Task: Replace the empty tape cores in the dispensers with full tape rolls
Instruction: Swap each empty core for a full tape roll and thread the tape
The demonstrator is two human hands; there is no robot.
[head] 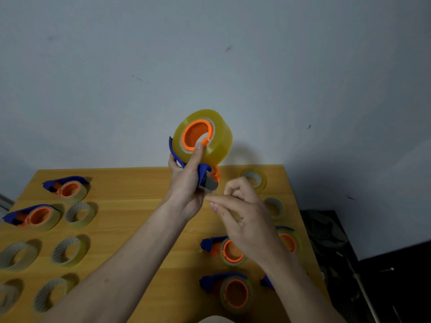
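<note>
1. While raised above the desk (140,197) against the grey wall (210,54), left hand (186,183) wrapped around a blue dispenser (203,173), thumb tip pressed on the orange hub (194,132) at the centre of a full yellow tape roll (210,136) mounted on it.
2. Right hand (242,213) just beside the dispenser's lower end, forefinger and thumb stretched toward the grey blade part, other fingers curled; cannot tell whether a tape end is pinched between the tips.
3. On the desk at far left, 2 more blue dispensers (66,186) (32,215) lying on their sides, each with an orange hub and a pale ring around it.
4. Near them, several empty cores (80,214) (68,250) (18,255) (49,294) lying apart from each other, one more cut by the left edge of the frame.
5. Under and beside the right forearm, 2 loaded dispensers (224,249) (231,292) in the near right part of the desk, a third (288,238) partly hidden behind the right wrist.
6. At the far right corner of the desk, 2 loose rolls (255,179) (275,206), dim and blurred.
7. To the right of the desk, dark clutter (326,231) in shadow, too dim to tell apart.
</note>
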